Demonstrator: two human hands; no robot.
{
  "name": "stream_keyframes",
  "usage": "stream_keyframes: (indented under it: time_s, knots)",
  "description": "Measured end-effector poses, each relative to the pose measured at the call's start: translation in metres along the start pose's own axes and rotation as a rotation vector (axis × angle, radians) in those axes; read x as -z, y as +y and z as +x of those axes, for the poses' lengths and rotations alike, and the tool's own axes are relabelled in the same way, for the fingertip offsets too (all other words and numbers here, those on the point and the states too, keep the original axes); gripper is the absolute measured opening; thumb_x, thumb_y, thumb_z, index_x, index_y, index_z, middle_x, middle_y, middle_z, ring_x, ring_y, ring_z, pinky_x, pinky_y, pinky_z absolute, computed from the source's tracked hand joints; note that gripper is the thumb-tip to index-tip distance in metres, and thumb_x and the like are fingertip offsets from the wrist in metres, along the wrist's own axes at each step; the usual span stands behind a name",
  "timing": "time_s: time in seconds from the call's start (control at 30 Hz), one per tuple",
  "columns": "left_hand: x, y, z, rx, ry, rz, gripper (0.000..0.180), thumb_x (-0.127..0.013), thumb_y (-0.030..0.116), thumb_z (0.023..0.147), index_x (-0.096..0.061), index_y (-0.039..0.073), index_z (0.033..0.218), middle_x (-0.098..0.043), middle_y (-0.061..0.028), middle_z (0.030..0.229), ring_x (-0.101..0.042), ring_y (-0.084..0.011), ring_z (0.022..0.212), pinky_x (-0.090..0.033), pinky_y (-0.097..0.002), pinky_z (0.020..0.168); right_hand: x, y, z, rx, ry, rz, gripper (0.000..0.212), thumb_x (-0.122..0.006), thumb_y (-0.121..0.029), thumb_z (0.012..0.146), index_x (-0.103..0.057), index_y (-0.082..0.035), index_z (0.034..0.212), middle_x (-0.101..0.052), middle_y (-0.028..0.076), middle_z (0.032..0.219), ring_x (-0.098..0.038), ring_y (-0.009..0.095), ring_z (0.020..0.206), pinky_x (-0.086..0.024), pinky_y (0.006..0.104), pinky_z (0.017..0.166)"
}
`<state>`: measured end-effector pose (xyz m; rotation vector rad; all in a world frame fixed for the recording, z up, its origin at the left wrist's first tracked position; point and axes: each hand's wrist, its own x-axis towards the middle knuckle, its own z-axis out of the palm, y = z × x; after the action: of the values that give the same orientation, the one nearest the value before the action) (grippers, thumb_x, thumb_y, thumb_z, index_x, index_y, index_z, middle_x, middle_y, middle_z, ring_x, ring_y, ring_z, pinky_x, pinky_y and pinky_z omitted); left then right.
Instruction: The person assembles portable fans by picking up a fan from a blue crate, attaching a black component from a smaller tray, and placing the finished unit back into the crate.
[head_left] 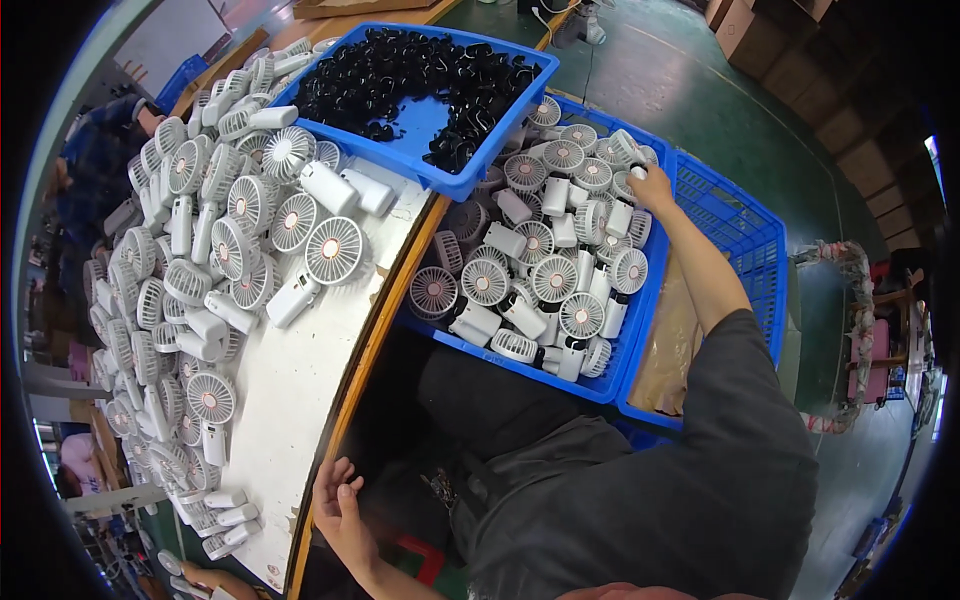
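My right hand (653, 189) reaches to the far right corner of a blue crate (470, 350). Its fingers close round the handle end of a white handheld fan (626, 148), where a small dark part shows. Beneath and around it, the crate is heaped with white handheld fans (553, 279), many with black pieces at the handle ends. My left hand (343, 503) is beside the worktable's wooden edge (345, 408), its fingers loosely bent and apart with nothing in them. Closest to it on the white worktable (270, 440) lies a large pile of white handheld fans (210, 398).
A shallow blue tray (440, 178) of small black parts (400, 80) sits on the table's far end, overhanging its edge. Right of the fan crate stands another blue crate (740, 220) with brown cardboard (672, 330) inside. Another person's hand (150, 121) shows beyond the pile.
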<state>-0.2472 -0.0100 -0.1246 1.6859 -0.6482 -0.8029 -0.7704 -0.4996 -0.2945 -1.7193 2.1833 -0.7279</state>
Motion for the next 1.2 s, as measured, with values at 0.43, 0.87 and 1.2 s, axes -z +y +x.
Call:
stream_keyframes:
  time_s: [0.43,0.87,1.2]
  knots:
    - [0.004,0.013,0.005,-0.004,0.146,0.195,0.042,-0.053,0.016,0.103,-0.048,-0.005,0.139,-0.061,-0.0180,0.126,-0.061,-0.0209,0.112,-0.052,-0.0301,0.092,0.000,-0.010,0.067,0.044,0.042,0.023,0.044,-0.071,-0.019,0.074,-0.067,-0.004,0.115,-0.069,0.023,0.112,-0.065,0.038,0.108,-0.050,0.0447,0.094]
    - [-0.035,0.023,0.009,0.108,0.162,0.137,0.042,-0.054,0.013,0.102,-0.046,-0.006,0.139,-0.061,-0.0194,0.124,-0.063,-0.0211,0.109,-0.055,-0.0281,0.089,-0.020,-0.047,0.124,0.256,-0.093,-0.071,0.046,-0.071,-0.024,0.082,-0.065,-0.014,0.126,-0.067,0.018,0.118,-0.063,0.037,0.111,-0.049,0.0446,0.097]
    - [-0.028,0.031,0.009,0.062,0.168,0.177,0.040,-0.054,0.013,0.102,-0.049,-0.004,0.138,-0.064,-0.0167,0.118,-0.065,-0.0170,0.098,-0.054,-0.0262,0.084,-0.049,-0.008,0.121,0.230,0.157,0.077,0.037,-0.067,-0.018,0.085,-0.066,-0.006,0.120,-0.069,0.017,0.111,-0.066,0.033,0.103,-0.051,0.0419,0.092]
